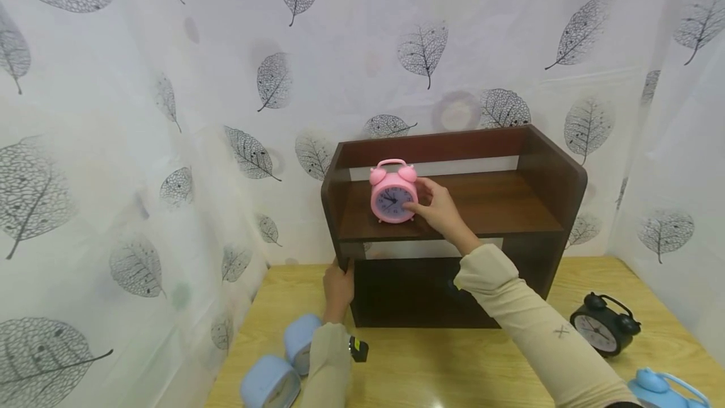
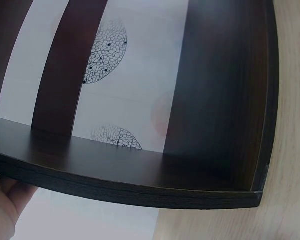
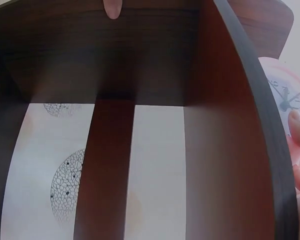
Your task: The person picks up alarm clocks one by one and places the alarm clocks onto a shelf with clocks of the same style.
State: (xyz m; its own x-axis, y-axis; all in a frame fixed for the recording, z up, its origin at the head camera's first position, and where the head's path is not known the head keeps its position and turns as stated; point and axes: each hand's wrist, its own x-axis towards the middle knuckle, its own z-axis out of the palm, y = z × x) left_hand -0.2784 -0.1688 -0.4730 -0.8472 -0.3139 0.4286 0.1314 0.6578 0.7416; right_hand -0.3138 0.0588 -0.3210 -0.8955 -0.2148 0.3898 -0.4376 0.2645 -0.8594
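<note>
A pink twin-bell alarm clock [image 1: 378, 182] stands upright near the left end of the upper board of a dark brown wooden shelf [image 1: 487, 197]. With thumb in front and fingers behind, my right hand [image 1: 444, 211] holds the clock by its right side. In the right wrist view, part of the clock [image 3: 285, 90] and the right thumb show past the shelf's edge. My left hand [image 1: 338, 287] grips the shelf's left side panel lower down. The left wrist view has that hand [image 2: 2, 210] at the panel's edge, the thumb tip on one face and fingers on the other.
Two light blue clocks [image 1: 269, 384] lie on the wooden table [image 1: 430, 370] at the left front. To the shelf's right are a black twin-bell alarm clock [image 1: 603, 326] and, at the frame's bottom edge, a blue one [image 1: 659, 390]. Leaf-patterned sheeting [image 1: 362, 49] stands behind and at both sides.
</note>
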